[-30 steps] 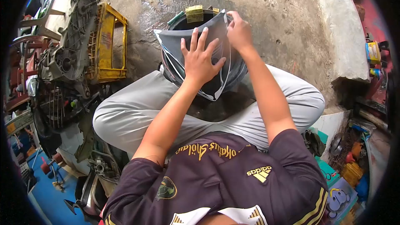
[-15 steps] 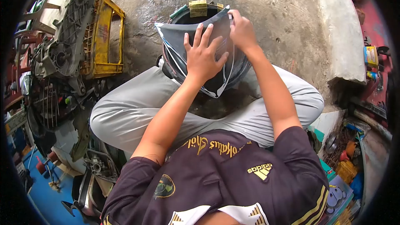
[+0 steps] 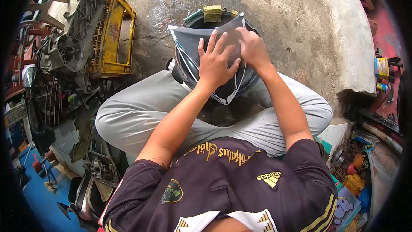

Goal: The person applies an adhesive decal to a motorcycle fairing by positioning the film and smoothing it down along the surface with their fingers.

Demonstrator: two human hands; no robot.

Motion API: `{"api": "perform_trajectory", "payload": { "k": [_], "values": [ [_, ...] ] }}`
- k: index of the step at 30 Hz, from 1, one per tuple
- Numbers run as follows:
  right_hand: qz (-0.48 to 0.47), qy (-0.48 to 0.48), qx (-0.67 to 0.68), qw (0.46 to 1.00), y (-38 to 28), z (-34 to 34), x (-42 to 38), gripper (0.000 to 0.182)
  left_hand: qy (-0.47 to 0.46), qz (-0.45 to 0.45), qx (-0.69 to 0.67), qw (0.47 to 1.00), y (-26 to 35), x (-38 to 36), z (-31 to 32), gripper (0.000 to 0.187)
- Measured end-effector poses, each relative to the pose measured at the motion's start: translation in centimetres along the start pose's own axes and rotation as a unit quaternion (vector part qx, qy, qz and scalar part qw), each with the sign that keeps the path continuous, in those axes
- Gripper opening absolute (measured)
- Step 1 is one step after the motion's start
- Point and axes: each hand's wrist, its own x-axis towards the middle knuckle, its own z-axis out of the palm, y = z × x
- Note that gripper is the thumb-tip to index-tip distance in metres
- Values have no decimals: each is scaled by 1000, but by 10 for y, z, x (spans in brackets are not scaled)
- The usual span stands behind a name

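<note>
A dark grey motorcycle body panel [image 3: 189, 39] with pale edges lies across the top of a black bucket [image 3: 250, 85] between my bent legs. Its surface looks partly dull and hazy on the right. My left hand [image 3: 218, 64] rests flat on the panel's middle with its fingers spread. Against the upper right part of the panel, my right hand [image 3: 254, 51] is curled, its fingertips blurred; whatever they hold is hidden. A yellowish piece [image 3: 212, 13] hangs over the bucket's far rim.
On my left stand a yellow crate [image 3: 99, 56], a metal engine casing [image 3: 81, 21] and assorted parts. A concrete ledge [image 3: 349, 51] runs along the right, with a yellow can [image 3: 381, 67] beyond it. Wet patches mark the concrete floor [image 3: 296, 30].
My right hand has slid from the panel's upper right corner down along its right side. My left hand stays flat on the panel. The whole view has shifted slightly.
</note>
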Motion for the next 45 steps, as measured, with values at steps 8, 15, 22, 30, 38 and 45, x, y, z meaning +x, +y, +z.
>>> {"api": "perform_trajectory", "payload": {
  "k": [8,15,22,30,38,45],
  "values": [
    [163,75,70,981,36,14,59,33,15,8,-3,1000,0,2,0,42],
    [38,100,19,994,3,19,-12,28,22,5,-14,1000,1,1,-1,40],
    [290,113,227,923,15,24,-1,37,21,12,-8,1000,-1,0,-2,38],
    [383,101,394,830,50,37,10,15,22,13,-14,1000,-1,0,-4,38],
    [431,142,508,732,64,74,-10,18,30,14,-20,999,-1,0,-2,36],
    [447,111,605,650,57,62,-4,24,32,13,-16,999,0,0,-1,36]
  ]
}}
